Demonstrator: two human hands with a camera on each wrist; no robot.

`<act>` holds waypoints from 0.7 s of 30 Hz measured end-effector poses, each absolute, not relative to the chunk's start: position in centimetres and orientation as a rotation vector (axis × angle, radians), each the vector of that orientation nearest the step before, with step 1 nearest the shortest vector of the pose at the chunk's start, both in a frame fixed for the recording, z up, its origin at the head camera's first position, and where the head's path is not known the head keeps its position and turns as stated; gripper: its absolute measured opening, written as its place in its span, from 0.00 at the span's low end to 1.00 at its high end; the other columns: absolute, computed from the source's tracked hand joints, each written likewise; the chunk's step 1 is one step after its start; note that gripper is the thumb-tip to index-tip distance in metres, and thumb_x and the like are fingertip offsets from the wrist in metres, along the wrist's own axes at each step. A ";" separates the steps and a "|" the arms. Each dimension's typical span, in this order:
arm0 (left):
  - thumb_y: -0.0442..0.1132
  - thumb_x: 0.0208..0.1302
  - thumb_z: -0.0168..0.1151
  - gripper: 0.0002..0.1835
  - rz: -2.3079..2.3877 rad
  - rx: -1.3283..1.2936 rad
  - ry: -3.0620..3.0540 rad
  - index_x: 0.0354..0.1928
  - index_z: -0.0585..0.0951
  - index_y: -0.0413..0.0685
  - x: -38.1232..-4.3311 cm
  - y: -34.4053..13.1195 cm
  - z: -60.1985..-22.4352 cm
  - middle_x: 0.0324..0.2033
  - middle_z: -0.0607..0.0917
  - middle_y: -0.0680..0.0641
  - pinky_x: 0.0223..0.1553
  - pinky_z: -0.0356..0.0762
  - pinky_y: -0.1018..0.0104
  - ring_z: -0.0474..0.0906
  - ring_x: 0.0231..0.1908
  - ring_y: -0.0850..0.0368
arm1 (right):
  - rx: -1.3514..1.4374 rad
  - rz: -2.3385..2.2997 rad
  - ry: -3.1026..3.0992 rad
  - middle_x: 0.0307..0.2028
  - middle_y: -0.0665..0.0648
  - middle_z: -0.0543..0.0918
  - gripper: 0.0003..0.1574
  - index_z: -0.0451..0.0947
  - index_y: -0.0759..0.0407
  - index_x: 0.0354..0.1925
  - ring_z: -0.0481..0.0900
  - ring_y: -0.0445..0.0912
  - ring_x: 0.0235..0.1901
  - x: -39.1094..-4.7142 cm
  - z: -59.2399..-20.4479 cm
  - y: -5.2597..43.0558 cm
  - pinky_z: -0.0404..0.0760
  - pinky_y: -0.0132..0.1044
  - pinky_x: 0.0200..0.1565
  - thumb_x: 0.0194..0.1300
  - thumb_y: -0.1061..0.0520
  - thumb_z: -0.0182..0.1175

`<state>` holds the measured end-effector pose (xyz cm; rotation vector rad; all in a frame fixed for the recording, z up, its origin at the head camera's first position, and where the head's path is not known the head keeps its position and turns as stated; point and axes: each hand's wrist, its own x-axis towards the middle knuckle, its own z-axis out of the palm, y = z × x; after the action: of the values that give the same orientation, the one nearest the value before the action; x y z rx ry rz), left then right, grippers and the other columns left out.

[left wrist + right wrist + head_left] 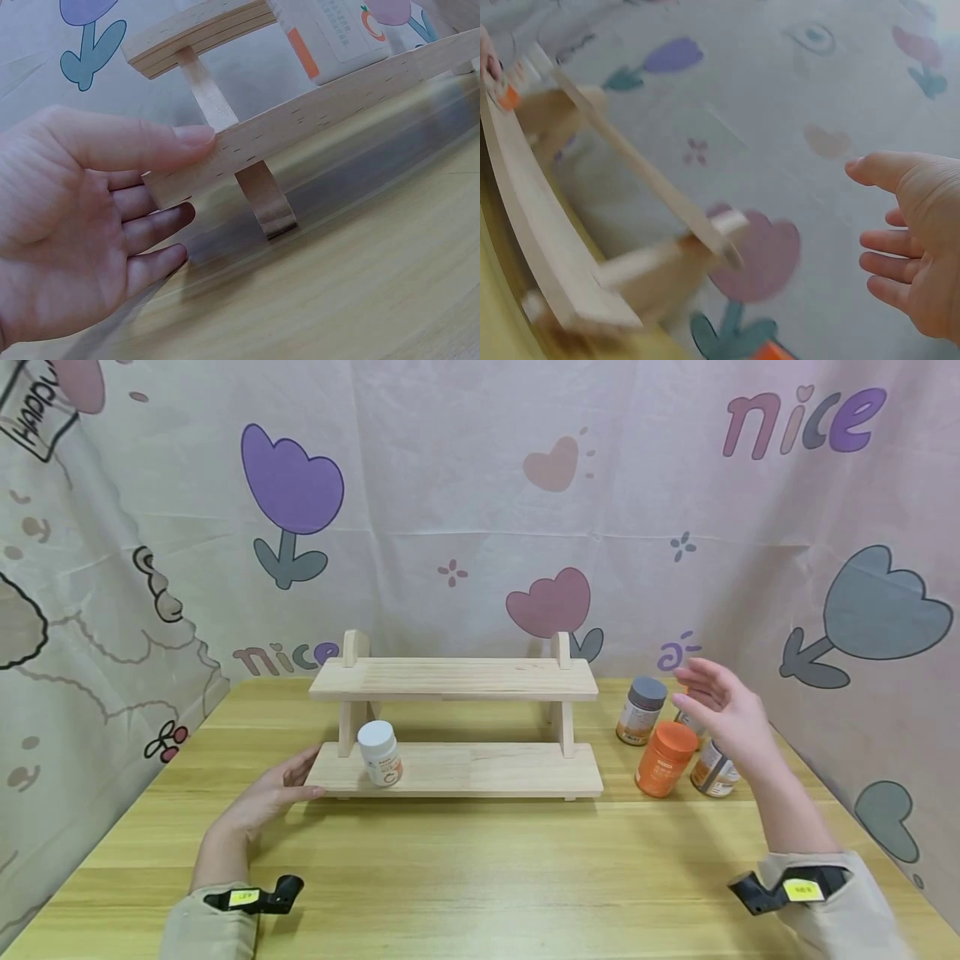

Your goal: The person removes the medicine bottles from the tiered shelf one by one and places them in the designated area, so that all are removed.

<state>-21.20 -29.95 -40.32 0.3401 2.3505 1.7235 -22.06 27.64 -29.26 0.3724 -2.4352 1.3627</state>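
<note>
A two-tier wooden shelf stands on the table, its lower left end held by my left hand. In the left wrist view the thumb lies on the board's edge and the other fingers reach behind its end. A white bottle stands upright on the lower tier near that end. My right hand is raised over a group of bottles at the right, fingers loosely bent and holding nothing. Among them are an orange bottle, a grey-lidded bottle and a bottle partly hidden by the hand.
The upper tier sits higher and further back than the lower one. Wood-grain table extends in front of the shelf. A printed cloth hangs behind and along both sides.
</note>
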 end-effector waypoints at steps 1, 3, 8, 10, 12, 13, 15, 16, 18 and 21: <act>0.34 0.60 0.60 0.46 1.722 0.340 2.351 0.70 0.41 0.31 -21.2 -29.9 -40.3 0.68 0.41 0.29 0.48 0.61 0.86 0.40 0.66 0.32 | 0.399 1.378 -2.436 0.59 0.66 0.70 0.39 0.55 0.66 0.67 0.70 0.38 0.54 -22.1 -29.1 27.0 0.68 0.19 0.50 0.64 0.55 0.58; 0.34 0.60 0.60 0.46 1.719 0.340 2.354 0.70 0.41 0.31 -21.2 -29.9 -40.3 0.68 0.42 0.29 0.48 0.61 0.86 0.40 0.67 0.32 | 0.445 1.407 -2.451 0.60 0.66 0.69 0.39 0.54 0.65 0.67 0.69 0.46 0.57 -22.2 -28.7 25.7 0.68 0.22 0.53 0.64 0.55 0.58; 0.34 0.60 0.60 0.46 1.713 0.340 2.361 0.70 0.41 0.31 -21.2 -29.9 -40.3 0.69 0.41 0.29 0.48 0.60 0.86 0.39 0.67 0.33 | 0.525 1.510 -2.470 0.60 0.65 0.70 0.40 0.55 0.65 0.67 0.66 0.56 0.59 -22.6 -28.2 22.4 0.65 0.39 0.60 0.64 0.55 0.59; 0.34 0.60 0.60 0.46 1.711 0.340 2.364 0.70 0.41 0.31 -21.2 -30.0 -40.3 0.69 0.41 0.29 0.48 0.60 0.87 0.39 0.67 0.33 | 0.564 1.569 -2.444 0.59 0.66 0.70 0.38 0.56 0.67 0.66 0.67 0.56 0.59 -22.8 -28.2 21.2 0.64 0.41 0.61 0.63 0.58 0.60; 0.34 0.60 0.60 0.46 1.711 0.341 2.361 0.70 0.41 0.31 -21.2 -30.0 -40.3 0.69 0.41 0.30 0.49 0.60 0.87 0.39 0.67 0.33 | 0.614 1.620 -2.403 0.58 0.67 0.71 0.37 0.58 0.69 0.65 0.67 0.55 0.59 -23.1 -28.3 20.0 0.64 0.39 0.61 0.62 0.61 0.60; 0.34 0.60 0.59 0.46 1.712 0.342 2.359 0.70 0.41 0.31 -21.2 -29.9 -40.3 0.69 0.41 0.30 0.49 0.60 0.87 0.39 0.67 0.33 | 0.643 1.638 -2.386 0.58 0.67 0.71 0.36 0.58 0.70 0.64 0.67 0.55 0.59 -23.3 -28.5 19.4 0.65 0.38 0.60 0.61 0.63 0.60; 0.34 0.60 0.59 0.45 1.714 0.350 2.356 0.70 0.41 0.31 -21.3 -29.9 -40.3 0.69 0.41 0.30 0.49 0.60 0.87 0.38 0.67 0.33 | 0.703 1.669 -2.358 0.57 0.68 0.72 0.35 0.59 0.71 0.63 0.68 0.56 0.58 -23.5 -28.8 18.4 0.66 0.37 0.60 0.60 0.65 0.60; 0.34 0.60 0.59 0.45 1.716 0.354 2.353 0.70 0.41 0.31 -21.3 -29.9 -40.3 0.69 0.40 0.30 0.49 0.60 0.87 0.38 0.67 0.34 | 0.727 1.681 -2.355 0.57 0.67 0.72 0.35 0.60 0.71 0.63 0.68 0.56 0.58 -23.7 -28.9 17.8 0.66 0.38 0.60 0.60 0.65 0.60; 0.34 0.60 0.59 0.45 1.721 0.360 2.350 0.70 0.41 0.31 -21.3 -29.9 -40.3 0.69 0.40 0.31 0.48 0.59 0.87 0.37 0.67 0.34 | 0.773 1.707 -2.357 0.57 0.67 0.72 0.36 0.60 0.70 0.63 0.69 0.58 0.57 -23.7 -29.2 16.8 0.67 0.42 0.59 0.59 0.65 0.61; 0.34 0.60 0.59 0.45 1.724 0.357 2.351 0.70 0.41 0.31 -21.3 -29.9 -40.3 0.69 0.40 0.30 0.48 0.59 0.87 0.37 0.67 0.34 | 0.836 1.769 -2.360 0.57 0.66 0.72 0.37 0.59 0.69 0.64 0.69 0.59 0.57 -23.8 -29.6 15.0 0.66 0.49 0.59 0.59 0.65 0.62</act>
<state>-21.28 -29.92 -40.30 0.3567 2.3506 1.7244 -23.83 14.98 -29.56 0.8361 -2.3604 1.7692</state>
